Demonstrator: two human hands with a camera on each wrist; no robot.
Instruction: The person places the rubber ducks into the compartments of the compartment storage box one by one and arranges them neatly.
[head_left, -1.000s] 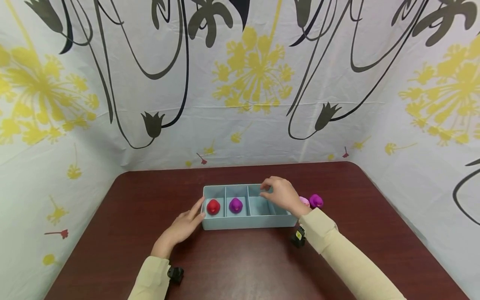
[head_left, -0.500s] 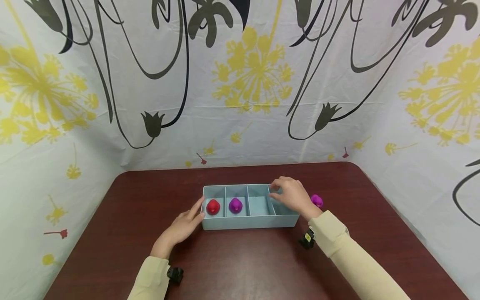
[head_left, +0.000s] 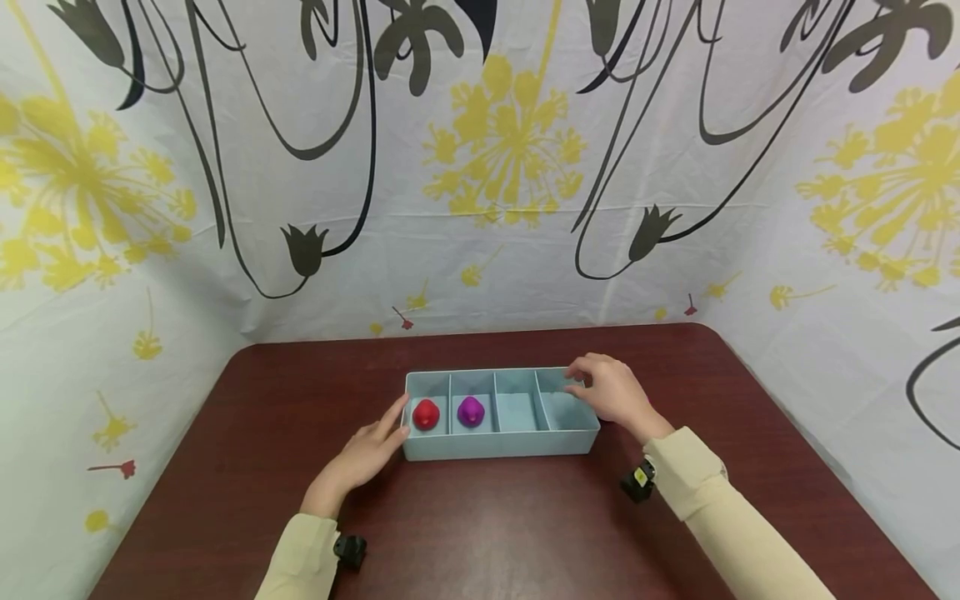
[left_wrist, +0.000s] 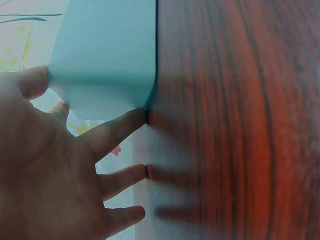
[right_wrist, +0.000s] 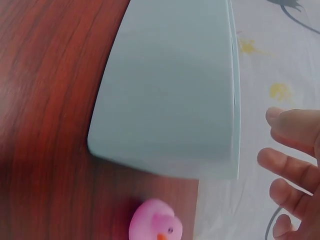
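A pale blue tray (head_left: 502,444) with several compartments lies on the table. In its leftmost compartment sits a red toy duck (head_left: 426,414), and a purple one (head_left: 470,411) occupies the compartment beside it. My left hand (head_left: 363,454) rests its spread fingers against the tray's left end; the left wrist view has the thumb and fingertips at the corners of that end. Over the tray's right end hovers my right hand (head_left: 611,390), fingers loosely bent and holding nothing. The right wrist view shows a pink rubber duck (right_wrist: 152,222) on the table near that end, hidden by the hand in the head view.
The dark red wooden table (head_left: 480,525) has rounded far corners. Behind it and along both sides hangs a white cloth (head_left: 480,275) printed with yellow and grey flowers. Each wrist wears a small black camera.
My right hand has moved right, from over the third compartment to the tray's right end. The pink and purple ducks right of the tray are now hidden behind it. My left hand stays put.
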